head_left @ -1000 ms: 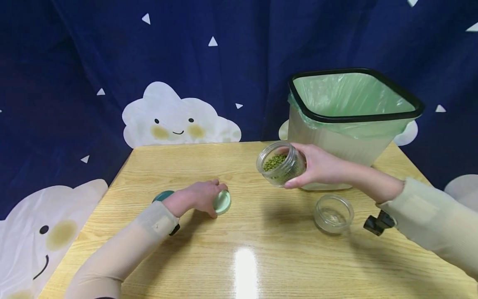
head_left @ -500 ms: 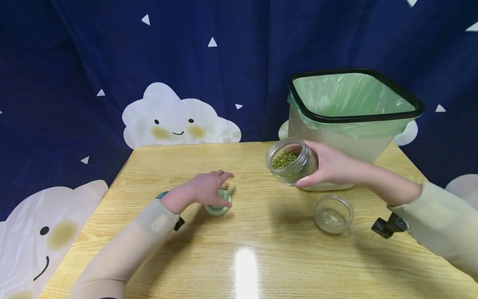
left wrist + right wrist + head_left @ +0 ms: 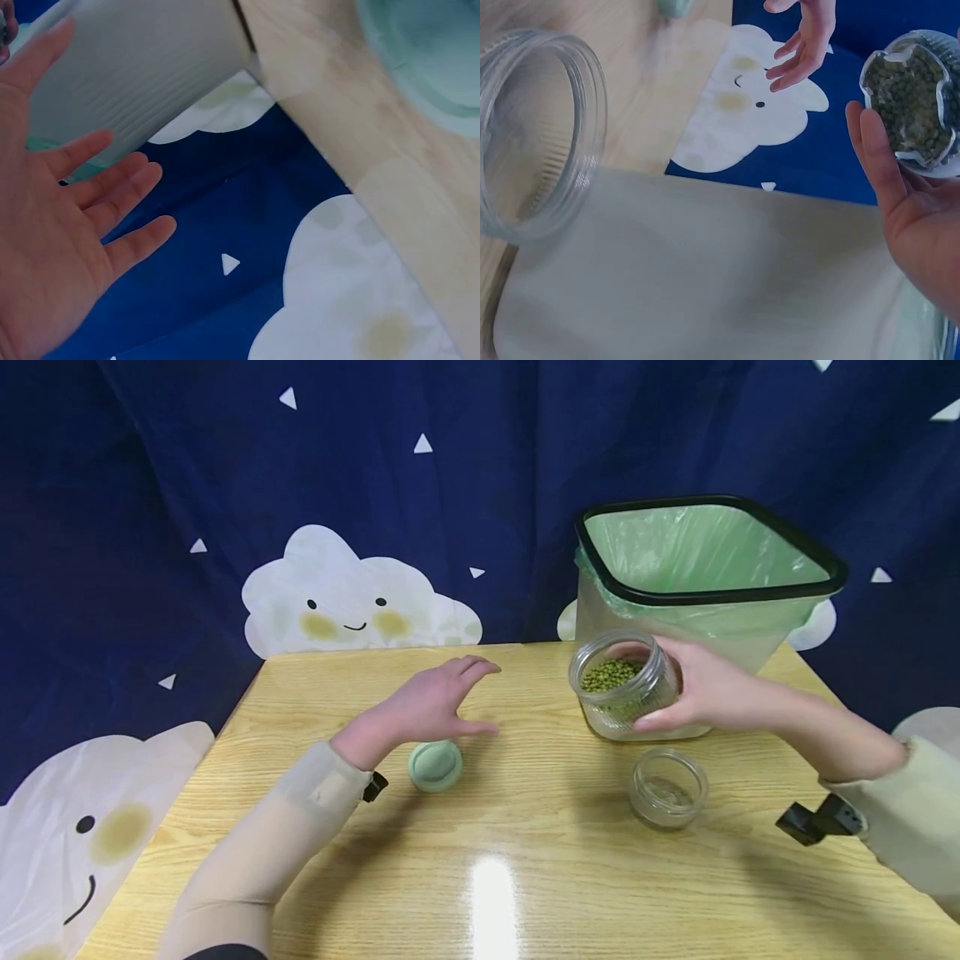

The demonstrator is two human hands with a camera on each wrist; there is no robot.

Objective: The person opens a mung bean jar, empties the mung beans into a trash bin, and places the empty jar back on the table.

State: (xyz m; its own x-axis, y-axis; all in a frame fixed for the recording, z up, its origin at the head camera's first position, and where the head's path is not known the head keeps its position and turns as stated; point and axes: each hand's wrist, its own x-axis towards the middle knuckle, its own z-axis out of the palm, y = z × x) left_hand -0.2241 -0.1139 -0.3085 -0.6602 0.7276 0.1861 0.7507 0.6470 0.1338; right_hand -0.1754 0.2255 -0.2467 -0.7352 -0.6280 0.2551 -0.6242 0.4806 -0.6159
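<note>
My right hand (image 3: 697, 685) grips a clear ribbed jar (image 3: 630, 706) around its side, mouth tilted toward me. Green mung beans (image 3: 611, 675) lie inside it; through its base they also show in the right wrist view. My left hand (image 3: 435, 700) hovers over the table with fingers spread and thumb apart, nothing in its grasp, as its palm (image 3: 45, 247) confirms in the left wrist view. Just below it a pale green round lid (image 3: 436, 766) lies on the table. A second clear jar (image 3: 667, 793), without a lid, stands below the held jar.
A white bin (image 3: 675, 635) with a black rim (image 3: 712, 597) and a green liner bag (image 3: 690, 552) stands at the back right of the wooden table (image 3: 555, 860). Behind hangs a dark blue curtain (image 3: 450, 510) with cloud prints.
My left hand has let go of the pale green lid and risen up and right. The right hand has carried the jar rightward. A teal round thing is now hidden behind my left arm.
</note>
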